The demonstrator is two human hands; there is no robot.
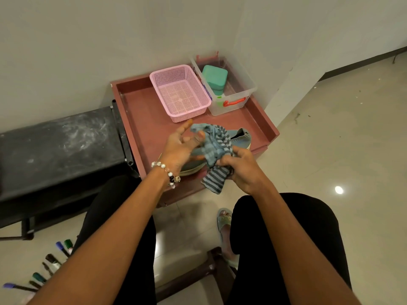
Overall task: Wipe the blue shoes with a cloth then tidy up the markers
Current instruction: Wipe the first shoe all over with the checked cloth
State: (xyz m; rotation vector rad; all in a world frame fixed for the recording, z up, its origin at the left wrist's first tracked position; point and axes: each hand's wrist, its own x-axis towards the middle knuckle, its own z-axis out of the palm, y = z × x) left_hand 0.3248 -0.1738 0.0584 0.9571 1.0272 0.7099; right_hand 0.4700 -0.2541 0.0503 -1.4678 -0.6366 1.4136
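Both hands work a striped blue-grey cloth (pixel 214 150) above a red tray table (pixel 145 119). The right hand (pixel 241 170) grips the cloth, its fingers curled round the bunched lower part, with a loose end hanging below. The left hand (pixel 180 148), with a bead bracelet (pixel 166 172) at the wrist, is held palm up, its fingers mostly straight; its fingertips touch the upper part of the cloth. Under the hands a blue shoe (pixel 239 138) lies on the tray; whether a second one lies with it cannot be told. At the back of the tray stand a pink basket (pixel 179 93) and, just beside it, a clear box (pixel 231 100) with a red handle, holding a green case (pixel 214 79). A label on the box side is too small to read. The markers (pixel 49 263) lie scattered on the floor at lower left, beside a dark bench (pixel 59 146).
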